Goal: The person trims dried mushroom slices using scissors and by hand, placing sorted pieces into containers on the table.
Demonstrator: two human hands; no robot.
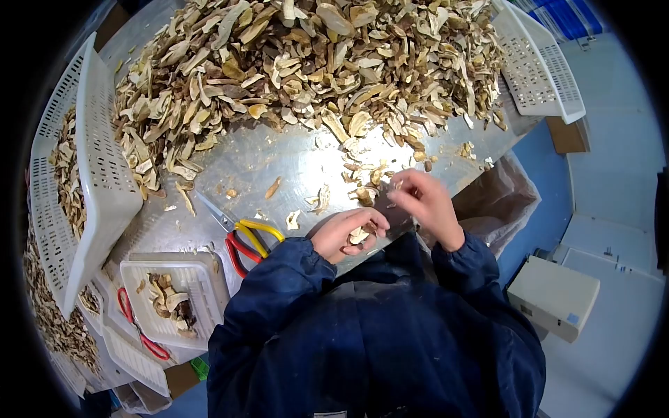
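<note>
My left hand is curled around pale dried mushroom slices at the near edge of the metal table. Just right of it, my right hand has its thumb and fingers drawn together over the small group of slices; what lies between the fingertips, if anything, is too small to make out. Loose dried mushroom slices lie beside both hands. Scissors with one red and one yellow handle rest left of my left hand, blades pointing away from me.
A large heap of dried mushroom slices covers the far table. White perforated baskets stand at both sides. Left are a plastic tray with mushroom pieces and red-handled scissors. A lined bin stands at right.
</note>
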